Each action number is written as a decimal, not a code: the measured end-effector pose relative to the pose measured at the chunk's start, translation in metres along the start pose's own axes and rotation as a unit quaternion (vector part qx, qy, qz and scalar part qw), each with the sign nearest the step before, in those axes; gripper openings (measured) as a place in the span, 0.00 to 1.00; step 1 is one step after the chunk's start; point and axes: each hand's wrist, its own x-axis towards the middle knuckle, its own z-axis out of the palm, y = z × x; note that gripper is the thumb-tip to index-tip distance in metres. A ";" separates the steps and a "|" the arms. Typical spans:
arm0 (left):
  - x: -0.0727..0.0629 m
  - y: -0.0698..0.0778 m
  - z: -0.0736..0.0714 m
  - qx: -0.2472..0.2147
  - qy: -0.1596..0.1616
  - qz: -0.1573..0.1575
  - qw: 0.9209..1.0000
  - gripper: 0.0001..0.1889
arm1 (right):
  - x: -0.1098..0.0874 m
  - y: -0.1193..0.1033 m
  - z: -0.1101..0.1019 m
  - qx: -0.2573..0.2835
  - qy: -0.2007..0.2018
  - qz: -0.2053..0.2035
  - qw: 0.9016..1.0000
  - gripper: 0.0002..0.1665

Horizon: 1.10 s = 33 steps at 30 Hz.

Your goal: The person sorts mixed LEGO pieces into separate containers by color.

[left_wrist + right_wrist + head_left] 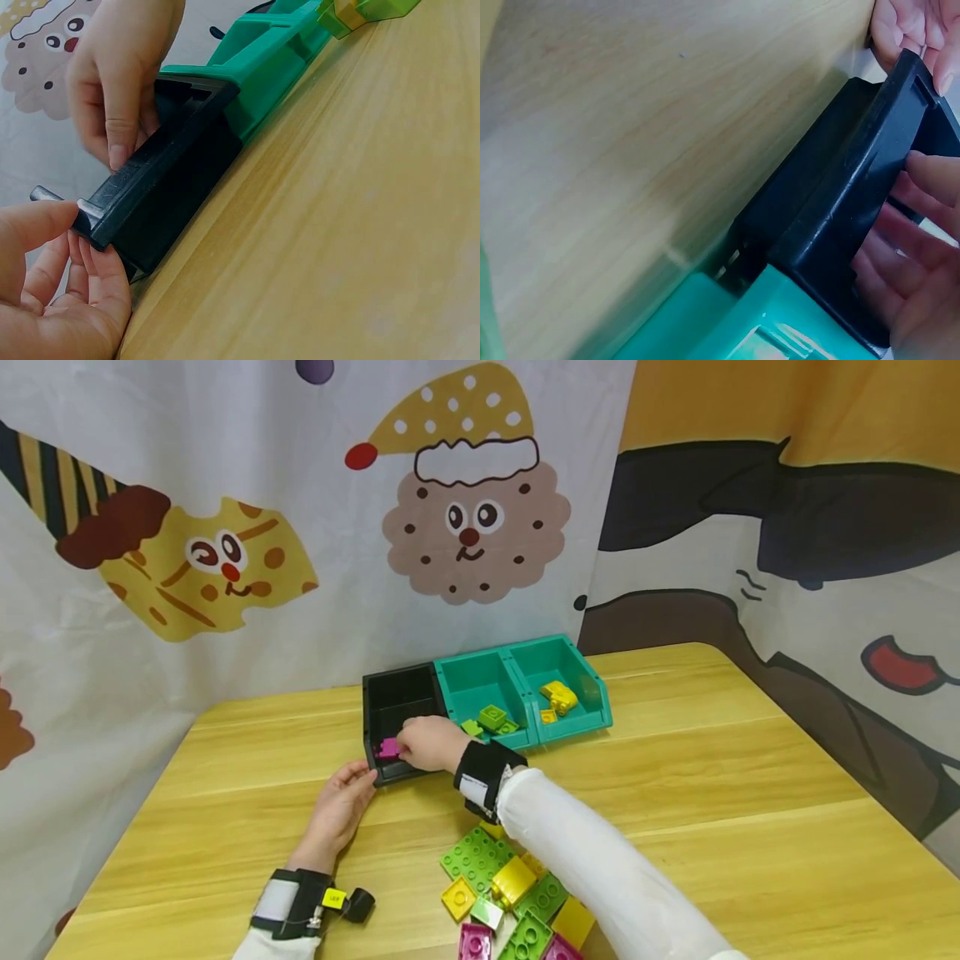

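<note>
My left hand [341,810] holds the front left corner of a black bin [401,689], thumb on the rim and fingers curled beneath it, as the left wrist view shows. Bent over the same bin, my right hand [431,743] reaches inside with its fingers [889,262] pointing down. A magenta toy brick [388,748] lies right at its fingertips in the head view. I cannot tell whether they pinch it; both wrist views hide the brick. The black bin joins two teal bins [525,739] on its right.
Green bricks [492,717] sit in the middle bin, yellow pieces [558,697] in the right one. On the table, a loose pile includes a green plate [477,857], a yellow brick [513,882] and a magenta brick [475,942], partly under my right forearm. A printed curtain [337,635] hangs behind.
</note>
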 end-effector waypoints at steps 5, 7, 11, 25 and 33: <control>-0.001 0.001 0.000 0.000 0.001 -0.002 1.000 0.11 | 0.000 0.000 -0.002 0.010 -0.027 0.001 1.000 0.12; -0.001 0.001 0.001 -0.002 0.002 -0.002 1.000 0.11 | 0.000 0.001 -0.004 0.027 -0.034 0.000 0.999 0.11; -0.001 0.001 0.001 -0.004 0.004 -0.004 1.000 0.11 | -0.001 0.004 -0.013 0.061 -0.044 -0.005 0.997 0.11; -0.003 0.003 -0.001 0.010 0.004 -0.006 1.000 0.09 | -0.044 0.044 -0.065 0.206 0.021 -0.005 0.978 0.12; -0.003 0.003 0.000 0.005 -0.001 -0.010 1.000 0.09 | -0.083 0.063 -0.061 0.284 0.049 -0.015 0.957 0.13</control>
